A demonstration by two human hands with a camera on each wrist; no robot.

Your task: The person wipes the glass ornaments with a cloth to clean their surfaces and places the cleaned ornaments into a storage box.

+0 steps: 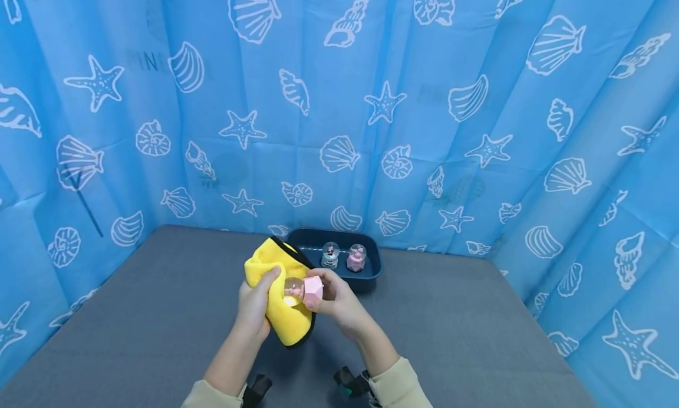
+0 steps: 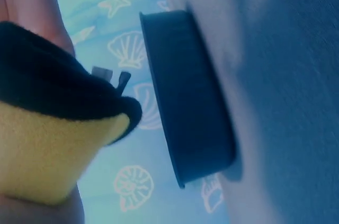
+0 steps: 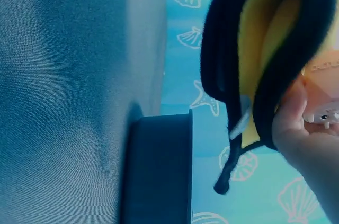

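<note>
My left hand (image 1: 253, 305) grips a folded yellow cloth (image 1: 292, 325) with black edging, its thumb on top. In my right hand (image 1: 342, 302) is a small snow globe (image 1: 313, 291) with a pink faceted base, held by that base. The globe's clear dome points left and lies against the cloth, with a bright glow at its lower side. The left wrist view shows the cloth's black edge (image 2: 53, 81) and a loop. In the right wrist view the cloth (image 3: 265, 38) curls beside the right fingers, and part of the pink base (image 3: 324, 83) shows.
Behind the hands a dark blue tray (image 1: 375, 260) stands on the grey table (image 1: 456, 337). Two more snow globes sit in it, one silvery (image 1: 330, 259) and one pink (image 1: 356, 265). A blue curtain (image 1: 339, 119) with white shells hangs behind the table.
</note>
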